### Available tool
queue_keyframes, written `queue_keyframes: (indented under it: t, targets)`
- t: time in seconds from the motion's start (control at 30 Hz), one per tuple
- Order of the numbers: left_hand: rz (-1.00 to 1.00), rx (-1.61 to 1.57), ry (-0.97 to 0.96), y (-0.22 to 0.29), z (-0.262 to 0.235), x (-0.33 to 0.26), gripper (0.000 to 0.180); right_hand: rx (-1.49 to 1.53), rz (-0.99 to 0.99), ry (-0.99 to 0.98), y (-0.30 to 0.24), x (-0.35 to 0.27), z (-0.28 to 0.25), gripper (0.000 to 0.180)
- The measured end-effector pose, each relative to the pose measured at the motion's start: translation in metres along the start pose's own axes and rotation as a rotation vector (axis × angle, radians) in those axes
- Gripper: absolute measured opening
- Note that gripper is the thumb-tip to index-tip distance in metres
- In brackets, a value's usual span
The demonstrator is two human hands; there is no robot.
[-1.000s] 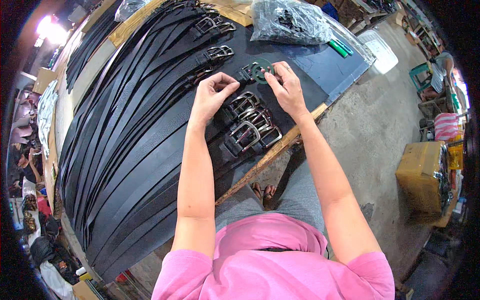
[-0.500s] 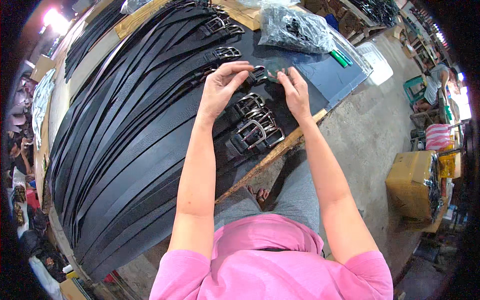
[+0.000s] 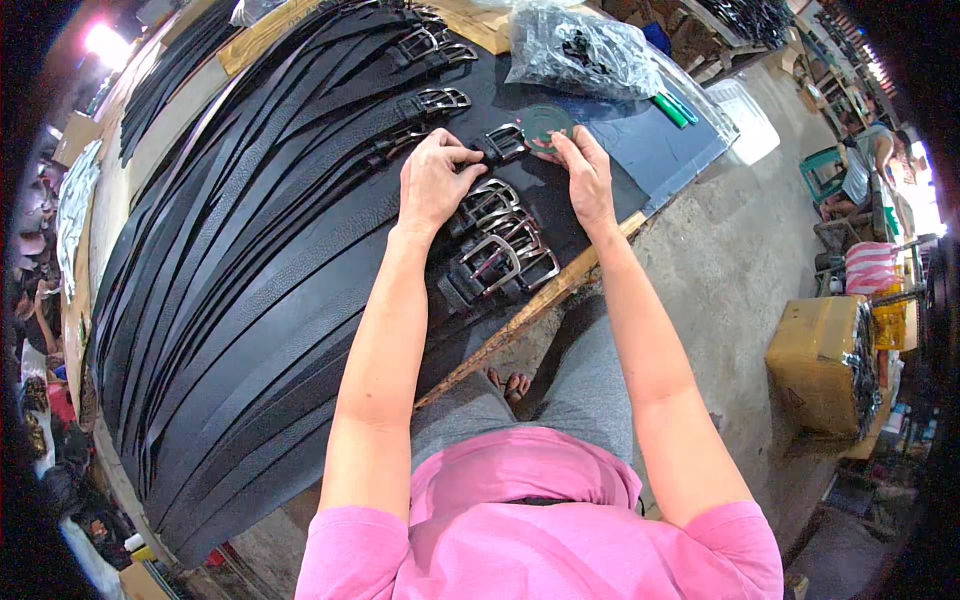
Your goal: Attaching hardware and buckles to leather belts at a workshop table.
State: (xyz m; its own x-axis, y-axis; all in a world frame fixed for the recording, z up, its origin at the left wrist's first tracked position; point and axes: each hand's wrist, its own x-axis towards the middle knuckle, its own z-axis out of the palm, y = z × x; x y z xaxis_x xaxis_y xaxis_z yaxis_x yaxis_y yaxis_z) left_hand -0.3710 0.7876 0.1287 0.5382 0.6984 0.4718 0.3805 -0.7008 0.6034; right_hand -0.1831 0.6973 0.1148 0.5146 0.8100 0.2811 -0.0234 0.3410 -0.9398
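Observation:
My left hand (image 3: 437, 182) pinches a black leather belt just behind its silver buckle (image 3: 505, 141). The buckle lies on the dark tabletop, pointing away to the right. My right hand (image 3: 588, 168) has thumb and fingers closed together at the near right edge of a round, dark green, see-through dish (image 3: 545, 122). Whatever is between those fingertips is too small or too hidden to make out. Below my left fingers, several belt buckles (image 3: 492, 262) sit in a bunch near the table's front edge.
Many black belts (image 3: 250, 290) fan across the table to the left, with more buckles (image 3: 442, 99) at their far ends. Behind the dish lie a clear plastic bag (image 3: 580, 52) of dark parts and a green marker (image 3: 671, 110). A carton (image 3: 820, 360) stands at right; a person (image 3: 872, 165) sits beyond.
My left hand has come down from an open pose and closed on the belt behind its buckle. My right hand stays by the dish, fingers closed. The view has shifted slightly.

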Motion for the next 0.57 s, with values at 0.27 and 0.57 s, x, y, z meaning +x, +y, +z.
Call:
queue_keyframes:
  t: [0.27,0.57]
  targets:
    - [0.031,-0.02,-0.027,0.007,-0.002,0.001,0.013,-0.13,-0.023,-0.071,0.002,0.0,-0.006,0.019]
    - [-0.318,-0.165,-0.135,0.001,-0.026,0.001,0.023,-0.428,-0.121,-0.041,-0.005,-0.005,-0.002,0.024]
